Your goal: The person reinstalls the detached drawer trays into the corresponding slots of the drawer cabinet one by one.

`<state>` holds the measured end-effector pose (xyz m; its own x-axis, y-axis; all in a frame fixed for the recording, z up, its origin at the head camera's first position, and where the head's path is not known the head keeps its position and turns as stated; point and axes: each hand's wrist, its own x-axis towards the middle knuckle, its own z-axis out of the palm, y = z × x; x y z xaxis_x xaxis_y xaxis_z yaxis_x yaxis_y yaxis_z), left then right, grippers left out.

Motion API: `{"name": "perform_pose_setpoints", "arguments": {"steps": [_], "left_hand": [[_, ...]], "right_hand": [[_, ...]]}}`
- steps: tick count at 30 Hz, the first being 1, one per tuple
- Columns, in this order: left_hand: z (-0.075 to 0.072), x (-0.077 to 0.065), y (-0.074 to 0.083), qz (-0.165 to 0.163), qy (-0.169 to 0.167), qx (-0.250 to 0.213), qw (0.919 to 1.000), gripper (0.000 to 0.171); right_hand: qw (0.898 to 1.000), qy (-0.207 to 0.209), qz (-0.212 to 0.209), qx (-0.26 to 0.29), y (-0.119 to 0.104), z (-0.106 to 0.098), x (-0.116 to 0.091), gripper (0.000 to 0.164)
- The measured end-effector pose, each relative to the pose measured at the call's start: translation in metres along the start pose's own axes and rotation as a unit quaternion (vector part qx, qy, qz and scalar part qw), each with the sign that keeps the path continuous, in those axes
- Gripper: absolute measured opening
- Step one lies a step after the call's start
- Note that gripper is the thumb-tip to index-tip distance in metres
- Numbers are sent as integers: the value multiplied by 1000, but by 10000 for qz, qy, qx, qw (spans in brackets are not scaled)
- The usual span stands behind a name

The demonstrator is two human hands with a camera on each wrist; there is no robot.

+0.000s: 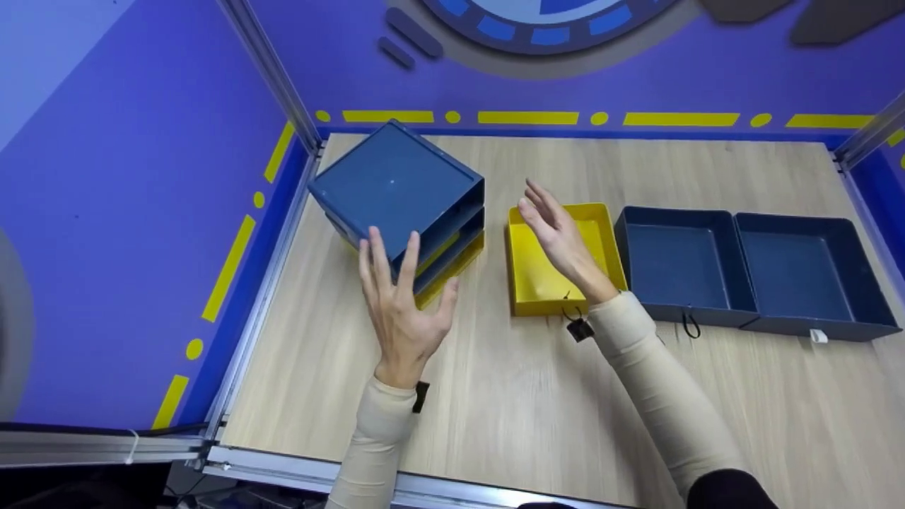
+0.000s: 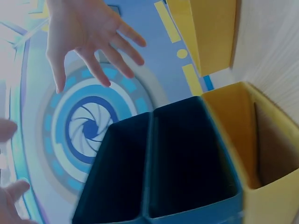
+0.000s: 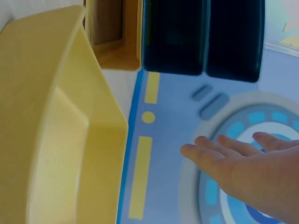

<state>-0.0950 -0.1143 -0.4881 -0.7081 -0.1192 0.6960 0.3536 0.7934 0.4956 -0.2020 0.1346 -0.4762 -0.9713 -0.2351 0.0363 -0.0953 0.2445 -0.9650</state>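
Observation:
A stack of open-fronted drawer housings (image 1: 396,187) stands at the left of the table, two dark blue ones over a yellow one. My left hand (image 1: 406,318) is at its near corner, fingers straight and spread, overlapping the blue edge in the head view. Those housings (image 2: 182,158) appear hollow in the left wrist view. My right hand (image 1: 565,244) hovers over a yellow drawer (image 1: 558,308), fingers extended and holding nothing. In the right wrist view, the right hand (image 3: 252,172) is above the yellow drawer (image 3: 51,116), apart from it.
Two dark blue drawers (image 1: 675,311) (image 1: 813,329) sit side by side to the right of the yellow one. One has a black loop, the other a white tab. Blue walls (image 1: 565,85) and metal rails (image 1: 272,78) frame the wooden table (image 1: 523,396).

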Motion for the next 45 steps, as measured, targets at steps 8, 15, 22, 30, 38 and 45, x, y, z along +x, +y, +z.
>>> {"name": "perform_pose_setpoints", "arguments": {"steps": [8,15,22,30,38,45], "left_hand": [[5,8,-24,-1031,-25,-822,9913,69],[10,6,-37,-1436,-23,-1525,9778,52],[12,4,-38,-1341,171,-1602,9778,44],[13,-2,-32,-1327,265,-1441,9803,41],[14,-13,-14,-1271,227,-1065,9859,44],[13,-24,7,-1200,-38,-765,9898,51]], "right_hand": [[9995,-225,229,70,-7,21,32,68],[9975,-314,557,-317,-16,48,46,73],[9965,-113,801,-190,-12,52,50,73],[9967,-79,786,193,-11,50,55,68],[9943,-257,906,508,-11,46,58,64],[9934,-324,969,527,-10,43,59,65]]}}
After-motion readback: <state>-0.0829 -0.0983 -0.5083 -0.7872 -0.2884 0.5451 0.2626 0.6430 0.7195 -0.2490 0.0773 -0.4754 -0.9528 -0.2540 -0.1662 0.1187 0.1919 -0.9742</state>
